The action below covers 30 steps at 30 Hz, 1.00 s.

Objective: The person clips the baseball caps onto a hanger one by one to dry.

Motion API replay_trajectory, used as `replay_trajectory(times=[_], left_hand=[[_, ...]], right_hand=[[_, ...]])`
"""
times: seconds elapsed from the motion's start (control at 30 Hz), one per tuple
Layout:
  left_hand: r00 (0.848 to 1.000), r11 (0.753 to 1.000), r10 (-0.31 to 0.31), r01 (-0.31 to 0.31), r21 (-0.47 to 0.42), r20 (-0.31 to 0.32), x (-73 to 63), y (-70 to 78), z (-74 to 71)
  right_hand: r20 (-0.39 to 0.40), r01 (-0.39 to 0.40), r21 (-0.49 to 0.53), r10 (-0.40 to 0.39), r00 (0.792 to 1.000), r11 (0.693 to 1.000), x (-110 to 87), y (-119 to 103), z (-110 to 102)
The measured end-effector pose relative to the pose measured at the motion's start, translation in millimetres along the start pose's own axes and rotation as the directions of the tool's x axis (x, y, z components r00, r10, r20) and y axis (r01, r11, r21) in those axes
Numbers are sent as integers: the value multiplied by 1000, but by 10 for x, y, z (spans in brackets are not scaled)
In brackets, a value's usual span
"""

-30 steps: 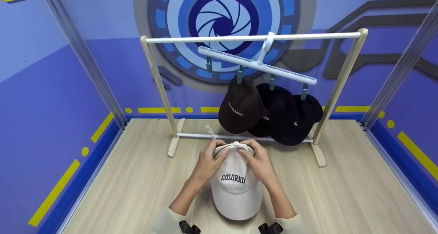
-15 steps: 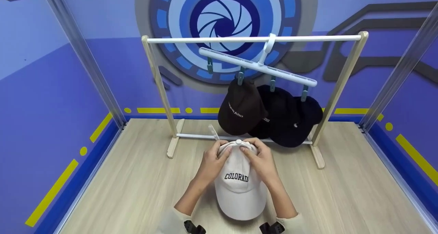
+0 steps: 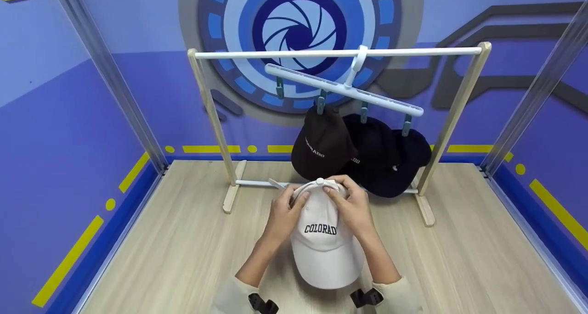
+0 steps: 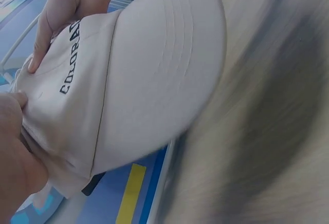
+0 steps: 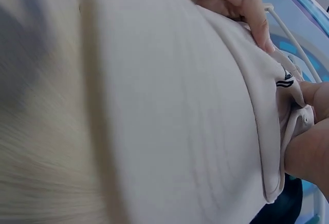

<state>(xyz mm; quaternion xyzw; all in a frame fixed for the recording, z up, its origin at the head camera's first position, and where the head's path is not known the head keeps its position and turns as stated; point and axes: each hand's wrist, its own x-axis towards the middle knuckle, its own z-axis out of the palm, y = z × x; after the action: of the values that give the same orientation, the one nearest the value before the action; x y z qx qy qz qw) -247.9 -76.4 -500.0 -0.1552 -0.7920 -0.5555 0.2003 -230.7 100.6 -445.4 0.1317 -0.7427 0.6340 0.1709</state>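
Observation:
A white baseball cap (image 3: pixel 326 259) with dark COLORADO lettering hangs brim down between my two hands, above the table. My left hand (image 3: pixel 284 213) pinches the left side of its crown near the top button, thumb in front and fingers behind. On the other side my right hand (image 3: pixel 353 208) pinches the crown the same way, its thumb on the front panel. In the left wrist view the brim (image 4: pixel 164 64) stands off the wood, with a shadow beyond it. The right wrist view shows the brim (image 5: pixel 169 111) close up, and the crown folded between both hands.
Behind the hands stands a wooden rack (image 3: pixel 452 116) with a white top rail. From it a tilted white hanger (image 3: pixel 312 79) hangs with several green clips. A dark brown cap (image 3: pixel 321 144) and black caps (image 3: pixel 390 176) hang at its middle and right; the leftmost clip (image 3: pixel 279 88) holds nothing.
Both hands have raised the white cap slightly and shifted it a little right and toward the rack. The pale strap end behind it has tipped further left. The hanging caps stay put.

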Motion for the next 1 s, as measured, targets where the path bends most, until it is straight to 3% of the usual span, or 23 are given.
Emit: replay_trajectory(times=[0.23, 0.37, 0.6, 1.0], left_hand=[[993, 999, 45, -43, 17, -105, 136, 79, 58], [991, 997, 68, -65, 27, -111, 174, 106, 89], [985, 993, 113, -109, 37, -127, 203, 120, 113], [971, 982, 181, -170, 81, -155, 294, 176, 88]], right_hand=[[-51, -4, -24, 2, 999, 1000, 42, -69, 29], [-74, -17, -38, 14, 997, 999, 47, -65, 26], [-89, 10, -58, -15, 996, 998, 102, 288, 22], [-101, 66, -45, -70, 992, 997, 168, 199, 69]])
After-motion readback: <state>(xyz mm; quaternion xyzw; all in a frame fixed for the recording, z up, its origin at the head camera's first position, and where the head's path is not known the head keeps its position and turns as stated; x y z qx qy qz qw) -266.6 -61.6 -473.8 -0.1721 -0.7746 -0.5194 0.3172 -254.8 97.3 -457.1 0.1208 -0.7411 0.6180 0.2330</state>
